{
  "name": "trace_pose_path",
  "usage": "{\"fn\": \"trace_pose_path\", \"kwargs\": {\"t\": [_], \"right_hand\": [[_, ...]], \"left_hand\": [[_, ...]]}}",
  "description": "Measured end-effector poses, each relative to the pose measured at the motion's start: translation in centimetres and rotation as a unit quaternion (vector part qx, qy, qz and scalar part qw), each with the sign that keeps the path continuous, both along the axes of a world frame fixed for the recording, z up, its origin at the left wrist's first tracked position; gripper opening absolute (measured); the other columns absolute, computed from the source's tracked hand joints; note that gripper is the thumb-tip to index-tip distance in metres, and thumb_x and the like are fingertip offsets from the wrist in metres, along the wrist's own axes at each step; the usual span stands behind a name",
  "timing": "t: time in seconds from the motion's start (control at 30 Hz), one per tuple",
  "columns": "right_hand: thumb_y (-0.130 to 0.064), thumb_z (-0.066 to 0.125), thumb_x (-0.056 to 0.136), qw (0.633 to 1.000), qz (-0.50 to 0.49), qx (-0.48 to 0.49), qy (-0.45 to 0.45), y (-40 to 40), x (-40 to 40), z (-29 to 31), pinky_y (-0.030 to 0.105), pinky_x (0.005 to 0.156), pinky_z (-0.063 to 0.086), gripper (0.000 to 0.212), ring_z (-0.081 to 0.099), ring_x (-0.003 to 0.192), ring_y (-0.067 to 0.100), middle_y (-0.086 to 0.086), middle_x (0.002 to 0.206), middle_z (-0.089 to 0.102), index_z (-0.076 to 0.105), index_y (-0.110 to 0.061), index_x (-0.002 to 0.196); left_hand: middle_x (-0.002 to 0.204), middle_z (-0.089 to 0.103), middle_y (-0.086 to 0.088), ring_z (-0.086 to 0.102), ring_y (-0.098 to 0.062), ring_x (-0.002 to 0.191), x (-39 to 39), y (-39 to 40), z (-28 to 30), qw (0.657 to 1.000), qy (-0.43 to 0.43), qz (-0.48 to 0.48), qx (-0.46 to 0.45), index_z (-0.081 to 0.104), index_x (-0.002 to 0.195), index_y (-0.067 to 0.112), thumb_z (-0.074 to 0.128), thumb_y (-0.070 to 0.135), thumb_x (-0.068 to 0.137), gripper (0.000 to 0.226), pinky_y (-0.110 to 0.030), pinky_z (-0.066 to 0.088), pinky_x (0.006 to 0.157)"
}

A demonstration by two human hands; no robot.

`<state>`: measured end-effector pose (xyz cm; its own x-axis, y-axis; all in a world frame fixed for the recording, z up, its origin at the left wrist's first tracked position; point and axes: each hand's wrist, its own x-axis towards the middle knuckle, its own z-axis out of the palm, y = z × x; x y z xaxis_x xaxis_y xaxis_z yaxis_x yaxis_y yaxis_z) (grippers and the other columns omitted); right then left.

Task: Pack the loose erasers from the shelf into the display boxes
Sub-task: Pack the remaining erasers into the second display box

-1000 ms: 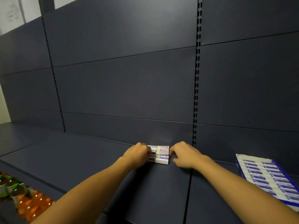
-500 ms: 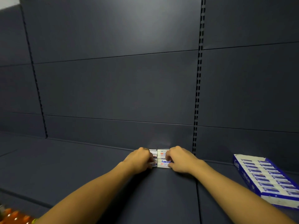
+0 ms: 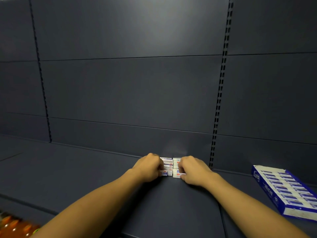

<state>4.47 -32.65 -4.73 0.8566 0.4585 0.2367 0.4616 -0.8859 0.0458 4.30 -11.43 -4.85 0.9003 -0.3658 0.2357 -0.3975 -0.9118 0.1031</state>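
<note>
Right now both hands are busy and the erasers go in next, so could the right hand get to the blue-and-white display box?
Probably yes: bare shelf lies between the right hand and the blue-and-white display box, nothing between.

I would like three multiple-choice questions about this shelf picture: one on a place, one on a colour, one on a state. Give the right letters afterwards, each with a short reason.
1. Where does the display box lie?
A. right of both hands
B. between the hands
C. left of both hands

2. Which colour are the sides of the display box?
A. green
B. blue
C. yellow

3. What are the hands doing?
A. hanging idle
B. lifting the box
C. gripping the loose erasers

Answers:
1 A: the box lies on the shelf, to the right.
2 B: its walls are blue.
3 C: the left hand and the right hand curl round the pile from both sides.
</note>
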Motion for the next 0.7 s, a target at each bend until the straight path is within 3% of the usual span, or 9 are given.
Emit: {"fn": "trace_pose_path", "kwargs": {"t": [0.2,0.37,0.47,0.7], "right_hand": [[-0.022,0.065,0.083,1.000,-0.013,-0.012,0.005,0.2,-0.6,0.3,0.031,0.071,0.050,0.005,0.062,0.086,0.024,0.000,0.098,0.063,0.060,-0.022,0.082],[-0.019,0.063,0.082,0.999,-0.028,-0.024,0.007,0.1,-1.1,0.3,0.029,0.067,0.045,0.010,0.061,0.084,0.025,0.001,0.091,0.060,0.055,-0.023,0.079],[-0.020,0.062,0.083,0.999,-0.032,-0.026,0.009,0.2,-1.5,0.4,0.029,0.067,0.044,0.010,0.060,0.084,0.025,0.002,0.090,0.060,0.054,-0.024,0.080],[-0.027,0.063,0.085,0.999,-0.030,-0.031,-0.013,0.3,-2.5,1.8,0.029,0.065,0.039,0.014,0.055,0.079,0.023,-0.001,0.085,0.055,0.052,-0.025,0.078]], "left_hand": [[0.113,0.067,-0.002,0.064,-0.023,0.101,-0.5,0.8,3.0,0.999,-0.036,-0.009,-0.016,0.074,0.108,0.019,0.066,0.022,0.089,0.021,-0.039,0.055,0.087],[0.103,0.068,-0.003,0.064,-0.025,0.093,-0.9,1.5,7.5,0.996,-0.082,-0.011,-0.023,0.075,0.102,0.017,0.069,0.031,0.090,0.019,-0.038,0.055,0.081],[0.102,0.069,-0.005,0.064,-0.024,0.089,-1.1,1.8,9.2,0.995,-0.096,-0.021,-0.025,0.075,0.102,0.014,0.070,0.025,0.089,0.017,-0.039,0.056,0.079],[0.101,0.067,-0.003,0.063,-0.021,0.086,-1.5,2.5,9.0,0.995,-0.095,-0.029,-0.024,0.075,0.102,0.014,0.070,0.025,0.090,0.017,-0.040,0.057,0.078]]}}
